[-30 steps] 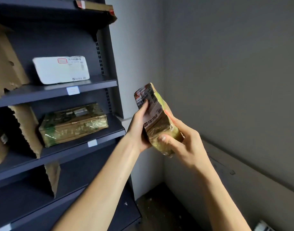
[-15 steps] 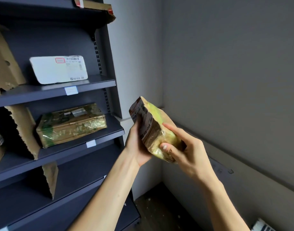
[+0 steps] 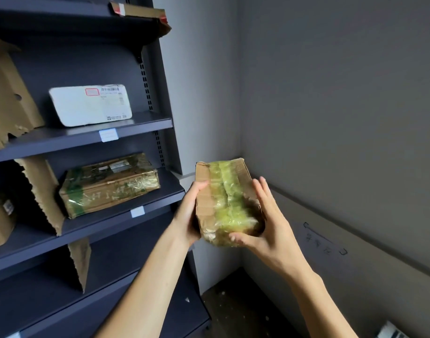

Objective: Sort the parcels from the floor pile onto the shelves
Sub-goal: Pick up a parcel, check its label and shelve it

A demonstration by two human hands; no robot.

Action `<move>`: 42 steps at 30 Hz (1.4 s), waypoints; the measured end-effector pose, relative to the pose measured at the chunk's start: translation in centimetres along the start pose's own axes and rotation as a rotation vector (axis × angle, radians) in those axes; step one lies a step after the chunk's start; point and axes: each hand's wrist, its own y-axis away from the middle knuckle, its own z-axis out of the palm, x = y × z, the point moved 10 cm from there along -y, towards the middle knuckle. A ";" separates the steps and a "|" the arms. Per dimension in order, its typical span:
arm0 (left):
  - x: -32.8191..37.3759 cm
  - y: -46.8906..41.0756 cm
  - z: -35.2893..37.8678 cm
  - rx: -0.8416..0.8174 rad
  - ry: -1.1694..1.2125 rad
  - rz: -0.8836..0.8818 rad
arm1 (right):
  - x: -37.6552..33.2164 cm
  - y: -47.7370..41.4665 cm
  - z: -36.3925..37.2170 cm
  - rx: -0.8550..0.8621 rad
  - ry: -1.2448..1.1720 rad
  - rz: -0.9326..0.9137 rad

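Note:
A small cardboard parcel (image 3: 225, 198) wrapped in yellow-green tape is held in the air to the right of the dark shelf unit (image 3: 141, 123). My left hand (image 3: 188, 213) grips its left side, thumb on the top face. My right hand (image 3: 265, 225) holds its right and near end, thumb under the near edge and fingers up along the right side. The parcel's plain taped face is turned towards me. It hangs level with the second shelf from the top that holds parcels.
A white padded mailer (image 3: 91, 104) leans on the upper shelf. A taped brown box (image 3: 109, 184) lies on the shelf below it. Torn cardboard dividers (image 3: 42, 191) stand at the left. Grey walls meet in a corner at the right, with dark floor (image 3: 233, 306) below.
Both hands have lowered the parcel and turned it, so its label side now faces away and the taped side faces me.

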 end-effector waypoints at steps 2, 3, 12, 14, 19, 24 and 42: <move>-0.2 0.0 -0.7 0.011 0.013 0.000 | -0.2 0.1 0.6 -0.048 -0.282 0.079; -0.3 0.0 -0.8 0.019 0.018 0.003 | -0.8 0.1 1.0 -0.082 -0.322 0.066; 0.2 0.7 0.6 -0.015 0.136 0.085 | -4.7 -0.4 -0.1 -0.090 -0.092 -0.124; 0.6 0.7 0.9 -0.023 0.176 0.112 | -4.7 -0.7 -0.3 -0.081 -0.033 -0.123; 0.7 0.8 1.2 -0.038 0.213 0.122 | -4.8 -1.0 -0.2 -0.077 0.026 -0.114; 0.4 1.0 1.0 -0.013 0.245 0.077 | -5.2 -1.1 -0.2 -0.041 0.013 -0.109; 0.1 1.7 -2.6 0.355 -0.049 0.164 | 3.0 2.4 7.3 -0.017 -0.310 0.377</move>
